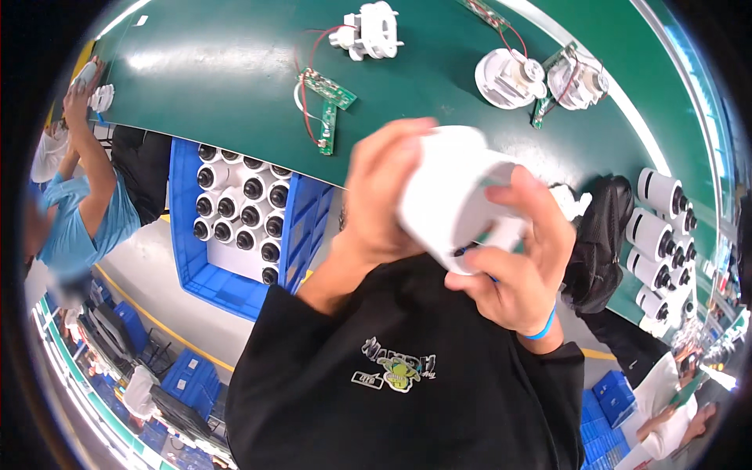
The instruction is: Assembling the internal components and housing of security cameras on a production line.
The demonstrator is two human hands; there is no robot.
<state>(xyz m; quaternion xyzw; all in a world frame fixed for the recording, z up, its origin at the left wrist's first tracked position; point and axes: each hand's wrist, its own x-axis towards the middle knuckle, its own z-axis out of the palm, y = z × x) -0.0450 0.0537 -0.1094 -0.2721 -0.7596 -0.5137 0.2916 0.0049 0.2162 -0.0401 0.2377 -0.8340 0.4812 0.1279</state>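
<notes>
A white, hollow cylindrical housing (442,184) is tilted in front of my chest, its open end toward the right. My left hand (384,188) is closed around its left side. At the open end, my right hand (525,270) has its fingers curled round a smaller white part (505,233), with the thumb near the rim. A bit of green and a dark wire-like piece show inside the opening. Motion blur and the fingers hide how the two parts meet.
On the green table (227,70) lie a white assembly (372,33), wired circuit boards (327,94) and two round white assemblies (509,78). A blue crate (235,294) holds several white cylinders. More cylinders (654,231) and a black bag (599,251) are on the right. A co-worker (86,196) is at left.
</notes>
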